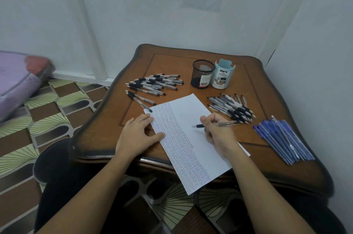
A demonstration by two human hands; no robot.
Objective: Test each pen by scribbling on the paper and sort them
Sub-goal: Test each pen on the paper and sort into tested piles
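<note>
On your wooden table, the paper lies central. Your left hand presses its 9 o'clock edge flat, fingers straight, while your right hand pinches a pen over it.

Brown wooden desk is loaded as follows: scribbled paper sheet laid overhanging the near edge; clear pen pile far left; second clear pen pile right of the sheet; blue pen pile near right; mesh cup and DIY organizer set side by side at the back.
</note>
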